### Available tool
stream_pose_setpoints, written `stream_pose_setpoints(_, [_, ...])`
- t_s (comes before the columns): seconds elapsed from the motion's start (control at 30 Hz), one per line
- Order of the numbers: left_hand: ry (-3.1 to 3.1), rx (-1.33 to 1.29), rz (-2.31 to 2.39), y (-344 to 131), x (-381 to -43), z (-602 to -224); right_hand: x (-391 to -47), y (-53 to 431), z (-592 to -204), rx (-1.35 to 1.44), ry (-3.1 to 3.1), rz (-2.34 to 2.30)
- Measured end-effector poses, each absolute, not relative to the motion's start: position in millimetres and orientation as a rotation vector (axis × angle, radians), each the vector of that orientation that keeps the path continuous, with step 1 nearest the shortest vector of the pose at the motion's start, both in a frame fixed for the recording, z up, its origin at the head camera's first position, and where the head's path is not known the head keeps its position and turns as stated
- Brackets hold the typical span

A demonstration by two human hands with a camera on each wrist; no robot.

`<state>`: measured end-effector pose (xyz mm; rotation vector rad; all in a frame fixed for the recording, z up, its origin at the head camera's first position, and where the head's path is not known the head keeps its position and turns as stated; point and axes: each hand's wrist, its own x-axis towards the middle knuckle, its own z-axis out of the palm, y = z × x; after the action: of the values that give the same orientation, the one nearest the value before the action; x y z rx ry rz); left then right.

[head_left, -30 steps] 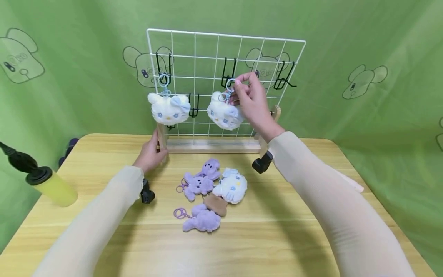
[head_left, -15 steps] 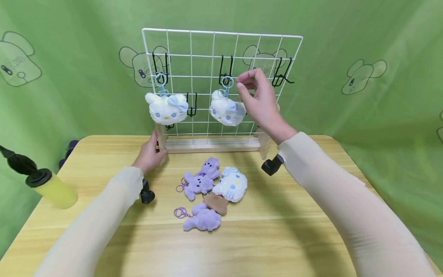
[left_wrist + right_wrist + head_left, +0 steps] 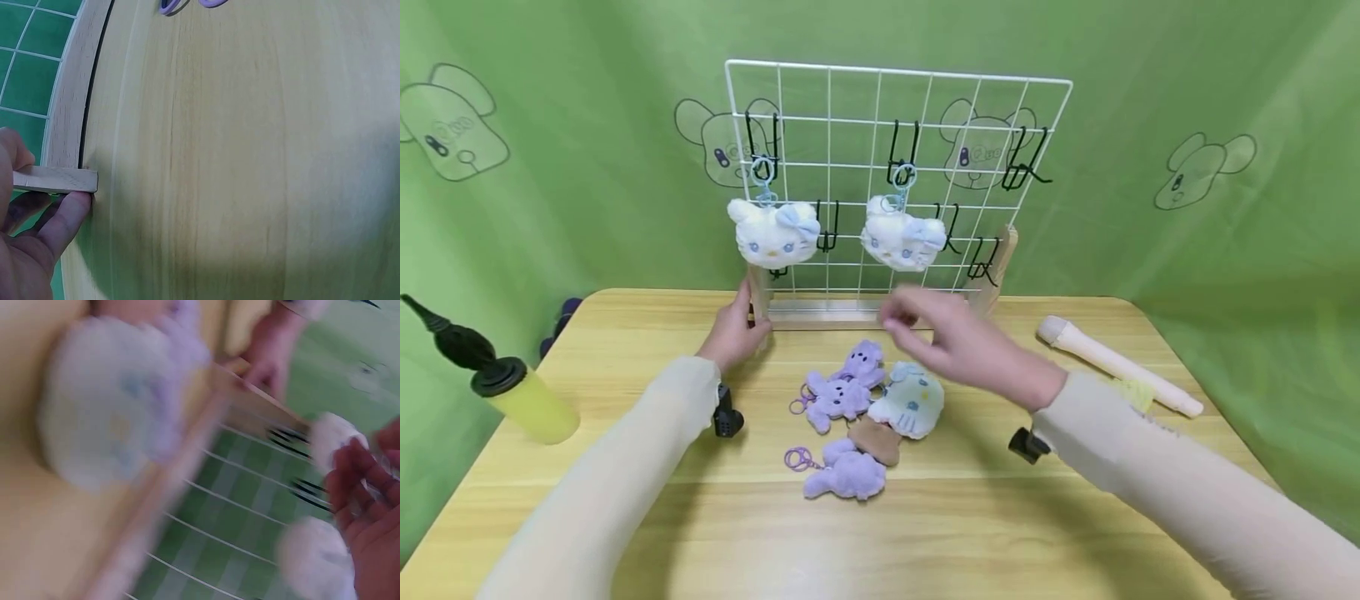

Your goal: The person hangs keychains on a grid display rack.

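Note:
My left hand [image 3: 730, 335] grips the left end of the wooden stand [image 3: 831, 317] under a white wire grid rack [image 3: 880, 71]; in the left wrist view, the thumb and fingers clasp a wooden side piece [image 3: 59, 179]. Two white cat-face plush keychains hang from black hooks, one at left [image 3: 775, 237] and one mid-rack [image 3: 901, 240]. My right hand [image 3: 951, 342], blurred, hovers before the stand with loosely bent fingers and holds nothing. Below it, a third white cat plush [image 3: 917, 404] lies by purple plush keychains [image 3: 842, 397] and a brown piece [image 3: 877, 442].
A yellow pump bottle [image 3: 538, 408] with a black top stands at the table's left. At right lies a pale pink microphone [image 3: 1112, 358]. Bare black hooks [image 3: 1018, 171] hang at the rack's right. A green curtain [image 3: 1187, 83] closes off the back.
My right hand has let go of the mid-rack plush's ring, leaving it hanging on its hook, and has come down towards the table. My left hand stays on the stand.

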<state>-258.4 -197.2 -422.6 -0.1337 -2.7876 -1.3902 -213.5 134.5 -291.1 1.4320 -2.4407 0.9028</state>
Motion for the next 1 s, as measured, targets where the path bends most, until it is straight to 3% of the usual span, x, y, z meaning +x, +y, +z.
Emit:
stream_pose_setpoints(0.23, [-2.794,-0.117,-1.401,-196.5,-261.4,-424.3,-224.3,143.6,-362.1,1.205,-2.991,0.669])
stream_pose_setpoints(0.37, [-2.792,-0.118,-1.399,-195.8,-262.2,-424.6,-231.4,144.1,-382.4,1.096,-3.091,0.559])
stream_pose_setpoints(1.0, [-2.798,-0.115,-1.36,-197.2,-260.2,-425.2,-230.0,112.3,-393.5,1.041,-3.288,0.318])
